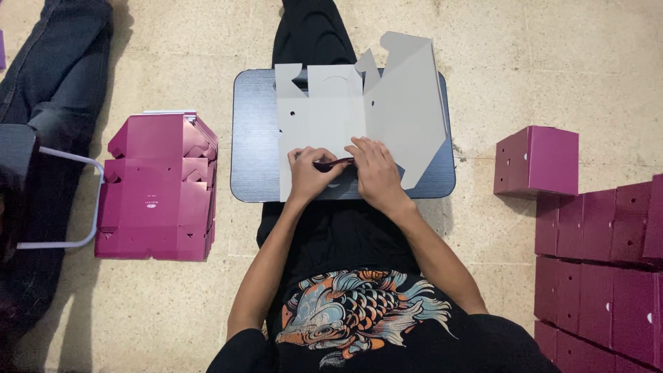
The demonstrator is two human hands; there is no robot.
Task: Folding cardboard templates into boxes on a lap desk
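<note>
A flat die-cut cardboard box blank (366,114), grey side up, lies on a small dark lap table (255,138) in front of me. Its right panel is raised at an angle. My left hand (311,173) and my right hand (373,169) press together on the blank's near edge, folding over a narrow flap whose magenta side (333,164) shows between the fingers. Both hands grip that flap.
A stack of flat magenta box blanks (155,186) lies on the floor to the left. Several assembled magenta boxes (601,269) are stacked at the right, one (537,160) standing apart. Another person's dark-trousered leg (55,76) lies at the far left, beside a white metal frame (83,200).
</note>
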